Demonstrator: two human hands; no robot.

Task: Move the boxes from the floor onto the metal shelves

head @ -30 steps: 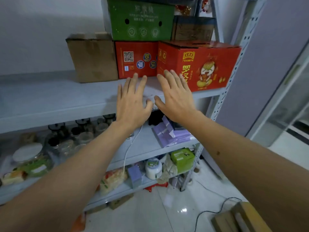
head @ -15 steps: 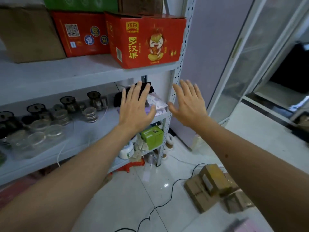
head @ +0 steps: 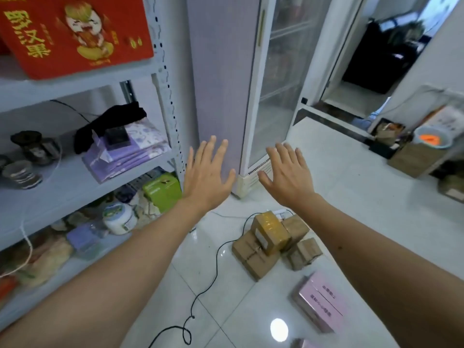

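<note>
Both hands [head: 207,175] empty, fingers spread; pink box [head: 320,301] lies flat, lengthwise away.

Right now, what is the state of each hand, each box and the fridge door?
Left hand: open, fingers spread, holds nothing.
Right hand: open, fingers spread, holds nothing.
Red box: on the shelf, closed.
Yellow box: on top of the brown boxes, taped shut.
Brown boxes: on the floor, closed.
Pink box: flat on the floor, closed.
Fridge door: closed.
</note>
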